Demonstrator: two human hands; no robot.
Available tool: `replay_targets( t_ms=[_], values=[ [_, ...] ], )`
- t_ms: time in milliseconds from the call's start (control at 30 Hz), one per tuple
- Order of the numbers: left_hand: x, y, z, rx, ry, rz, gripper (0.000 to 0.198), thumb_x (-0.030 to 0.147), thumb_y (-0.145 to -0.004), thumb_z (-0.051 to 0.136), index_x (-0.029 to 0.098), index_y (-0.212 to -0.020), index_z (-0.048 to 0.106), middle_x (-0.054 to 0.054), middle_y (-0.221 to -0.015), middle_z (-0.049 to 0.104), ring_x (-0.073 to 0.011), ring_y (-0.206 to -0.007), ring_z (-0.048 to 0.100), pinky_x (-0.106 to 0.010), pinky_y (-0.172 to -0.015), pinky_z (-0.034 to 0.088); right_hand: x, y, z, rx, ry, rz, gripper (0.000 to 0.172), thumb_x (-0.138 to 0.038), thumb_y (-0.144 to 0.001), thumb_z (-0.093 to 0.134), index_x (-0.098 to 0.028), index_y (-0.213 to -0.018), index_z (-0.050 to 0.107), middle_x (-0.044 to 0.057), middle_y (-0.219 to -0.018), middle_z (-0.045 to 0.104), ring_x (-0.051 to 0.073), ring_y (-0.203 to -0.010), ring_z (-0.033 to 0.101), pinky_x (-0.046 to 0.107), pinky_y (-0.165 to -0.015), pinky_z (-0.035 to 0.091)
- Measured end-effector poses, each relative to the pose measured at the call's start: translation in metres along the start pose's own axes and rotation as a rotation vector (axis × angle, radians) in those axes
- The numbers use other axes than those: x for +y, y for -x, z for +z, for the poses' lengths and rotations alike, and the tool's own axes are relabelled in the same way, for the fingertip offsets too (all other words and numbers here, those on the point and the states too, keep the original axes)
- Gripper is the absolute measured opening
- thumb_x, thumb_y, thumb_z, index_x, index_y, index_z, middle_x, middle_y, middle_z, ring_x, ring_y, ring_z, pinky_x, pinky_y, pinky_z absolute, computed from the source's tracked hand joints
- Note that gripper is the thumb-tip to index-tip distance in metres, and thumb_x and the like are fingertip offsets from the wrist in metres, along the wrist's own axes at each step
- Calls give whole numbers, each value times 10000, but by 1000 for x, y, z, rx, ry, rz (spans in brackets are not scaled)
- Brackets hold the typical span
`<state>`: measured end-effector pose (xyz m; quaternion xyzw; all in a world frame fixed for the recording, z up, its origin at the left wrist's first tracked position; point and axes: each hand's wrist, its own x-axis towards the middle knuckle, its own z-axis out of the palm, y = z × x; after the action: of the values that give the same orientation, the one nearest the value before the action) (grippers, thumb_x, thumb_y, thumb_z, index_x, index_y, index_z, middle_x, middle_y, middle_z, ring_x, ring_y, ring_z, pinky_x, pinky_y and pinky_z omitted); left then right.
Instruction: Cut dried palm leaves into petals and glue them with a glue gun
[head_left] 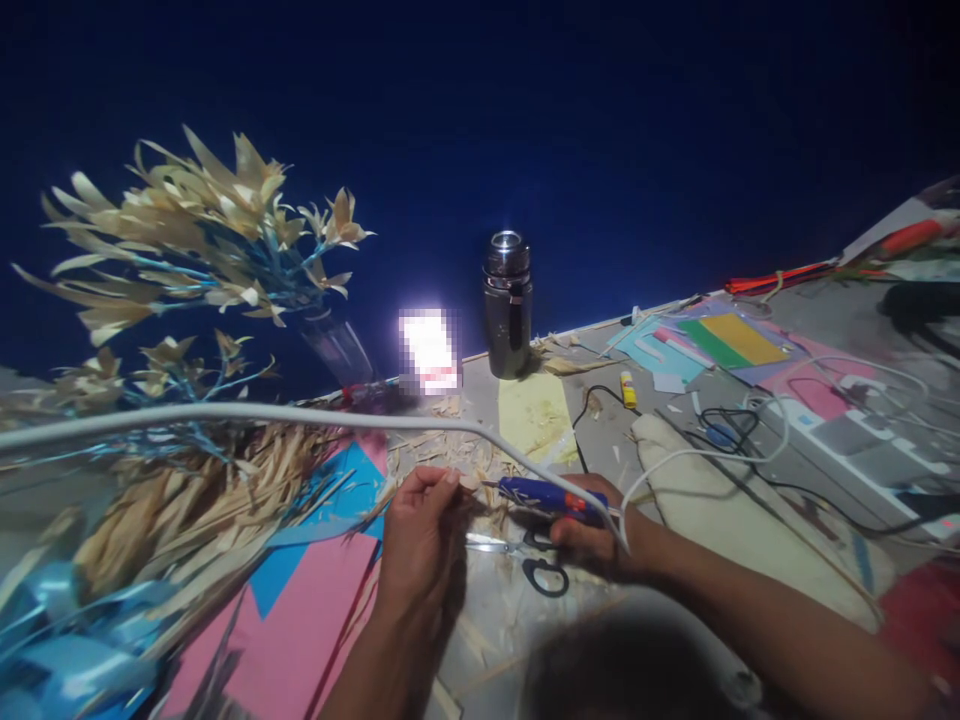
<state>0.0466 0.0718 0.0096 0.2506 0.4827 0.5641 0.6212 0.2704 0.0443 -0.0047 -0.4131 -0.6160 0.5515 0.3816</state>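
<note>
My left hand has its fingertips pinched together; whatever is between them is too small to make out. My right hand is wrapped round a slim blue tool with orange marks, its narrow tip pointing at my left fingertips. Below the tool, black-handled scissors lie with their blades toward my left hand. My right fingers partly cover or overlap the upper scissor loop; I cannot tell whether they touch it. Pale dry scraps are strewn around both hands.
A white cable crosses the view in front. A dark flask stands beyond my hands. At left are dried husks, pink paper and a vase of pale flowers. A power strip and a glue stick are at right.
</note>
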Motion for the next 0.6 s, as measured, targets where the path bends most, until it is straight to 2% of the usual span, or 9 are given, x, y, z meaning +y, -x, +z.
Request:
replay_targets(
  t_ms=[100, 267, 400, 600],
  values=[
    [0, 0, 1, 8, 3, -2, 238, 212, -648, 867, 164, -704, 641, -6, -620, 698, -124, -581, 632, -227, -632, 528, -3, 0, 1, 47, 75, -25, 418, -568, -813, 719, -153, -770, 707, 51, -699, 632, 170, -607, 535, 285, -555, 421],
    [-2, 1, 1, 21, -28, -8, 244, 226, -650, 869, 170, -755, 656, -6, -649, 709, -135, -586, 646, -230, -605, 520, -1, -1, 1, -22, 119, -64, 449, -589, -863, 644, -149, -788, 698, 53, -699, 635, 169, -610, 536, 272, -541, 417],
    [-1, 4, 2, 59, -91, 19, 271, 252, -633, 882, 175, -756, 653, 7, -611, 685, -140, -548, 633, -242, -568, 514, -3, -1, 0, -29, 190, -90, 457, -600, -886, 616, -165, -753, 660, 40, -680, 623, 166, -607, 538, 270, -560, 415],
    [6, 8, 9, 107, -101, 24, 344, 326, -597, 910, 177, -721, 626, 3, -600, 683, -134, -509, 610, -222, -506, 483, -7, -1, 0, -3, 265, -64, 459, -598, -809, 722, -179, -681, 583, -17, -616, 474, 121, -560, 413, 234, -483, 306]
  ],
)
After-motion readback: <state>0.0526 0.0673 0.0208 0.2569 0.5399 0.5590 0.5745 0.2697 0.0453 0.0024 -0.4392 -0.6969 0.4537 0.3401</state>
